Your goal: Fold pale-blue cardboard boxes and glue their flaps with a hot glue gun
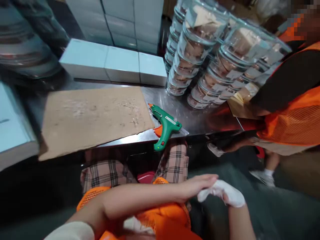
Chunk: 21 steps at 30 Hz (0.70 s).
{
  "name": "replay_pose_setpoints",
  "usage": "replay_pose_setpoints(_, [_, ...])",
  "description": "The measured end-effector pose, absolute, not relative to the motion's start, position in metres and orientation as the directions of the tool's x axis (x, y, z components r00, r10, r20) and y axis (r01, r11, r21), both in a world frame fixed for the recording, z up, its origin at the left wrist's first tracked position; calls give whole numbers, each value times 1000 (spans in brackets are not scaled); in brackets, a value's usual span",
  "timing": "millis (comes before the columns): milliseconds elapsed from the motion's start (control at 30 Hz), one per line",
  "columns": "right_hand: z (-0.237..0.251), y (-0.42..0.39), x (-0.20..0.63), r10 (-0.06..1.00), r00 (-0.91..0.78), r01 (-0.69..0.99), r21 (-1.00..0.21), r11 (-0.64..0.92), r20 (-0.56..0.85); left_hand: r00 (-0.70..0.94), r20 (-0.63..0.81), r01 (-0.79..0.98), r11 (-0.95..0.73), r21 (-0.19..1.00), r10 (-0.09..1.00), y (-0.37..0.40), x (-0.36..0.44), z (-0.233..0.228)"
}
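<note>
My left hand (198, 187) is bare and reaches across my lap to the right, its fingers stretched out and touching the white glove on my right hand. My right hand (231, 193) wears that white glove; it is bent at the wrist, its fingers loosely curved and pointing left. Nothing shows held in either hand. Ahead of them, a green hot glue gun (166, 125) with an orange trigger and nozzle lies at the table's front edge. A clear glue stick (184, 131) sticks out of its back. Its nozzle meets the right edge of a cardboard sheet (100, 116) marked with dried glue.
White boxes (122, 63) stand in a row behind the cardboard, with more stacked beyond. Clear round tubs (200, 46) rise in tall stacks on the metal table (180, 110). Another white box (15, 126) is at the left. A person in an orange vest (295, 120) is at the right.
</note>
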State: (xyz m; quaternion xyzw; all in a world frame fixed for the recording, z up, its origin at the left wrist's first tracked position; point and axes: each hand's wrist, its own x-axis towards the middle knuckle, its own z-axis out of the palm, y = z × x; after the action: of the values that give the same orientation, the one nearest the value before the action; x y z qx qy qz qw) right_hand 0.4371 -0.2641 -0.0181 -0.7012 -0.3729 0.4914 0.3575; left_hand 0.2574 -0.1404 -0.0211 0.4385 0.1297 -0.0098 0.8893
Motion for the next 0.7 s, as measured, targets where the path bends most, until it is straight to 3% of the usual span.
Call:
replay_pose_setpoints(67, [-14,-249,462,873,367,439,-768,-466,-320,944,-136,41,304,952,299,-117,223,-12])
replay_pose_setpoints(133, [-9,-242,474,885,461,717,-562,-412,-60,956,2,-27,83,996,292,-94,184,-7])
replay_pose_setpoints(200, [-4,-238,473,890,422,857,-397,-328,174,975,24,-34,39,999,223,-78,147,-6])
replay_pose_setpoints(267, [0,-230,461,908,251,959,-212,-186,335,959,-50,56,-11,998,279,-69,112,-7])
replay_pose_setpoints(400, [31,-172,426,881,-217,965,229,129,421,815,-140,259,-137,956,562,-62,44,-11])
replay_pose_setpoints(567, [133,-30,400,719,-483,867,389,312,500,688,-175,368,-130,921,704,-65,-18,-41])
replay_pose_setpoints(700, [220,96,385,737,-247,930,367,-2,629,560,-104,330,-106,938,822,-81,-29,-63])
